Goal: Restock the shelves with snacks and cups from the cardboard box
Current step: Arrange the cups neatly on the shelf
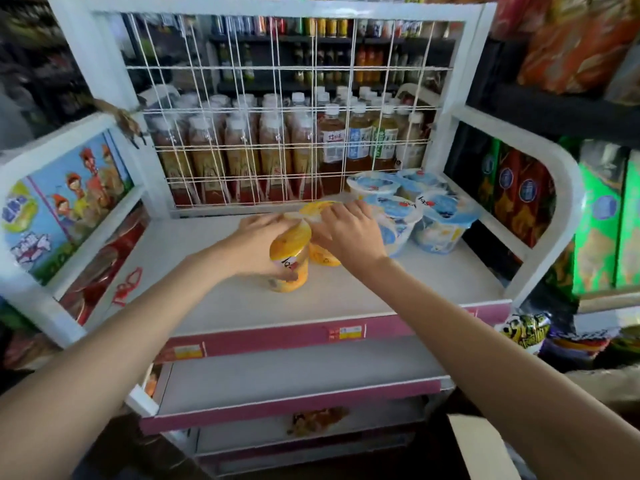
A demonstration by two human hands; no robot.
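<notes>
On the white top shelf (346, 289) my left hand (258, 244) grips a yellow cup (289, 258) that is tilted toward me. My right hand (346, 233) rests over a second yellow cup (323, 254) right beside it, its fingers on the lid. A third yellow lid (317, 206) shows just behind the hands. Several blue-lidded cups (440, 220) stand grouped at the shelf's right rear. A flap of the cardboard box (481, 448) shows at the bottom right.
A white wire grid (277, 133) backs the shelf, with bottled drinks behind it. White side rails (540, 216) bound the shelf left and right. Lower pink-edged shelves (294, 403) sit below. Snack bags (526, 330) and green boxes (599, 223) stand at the right.
</notes>
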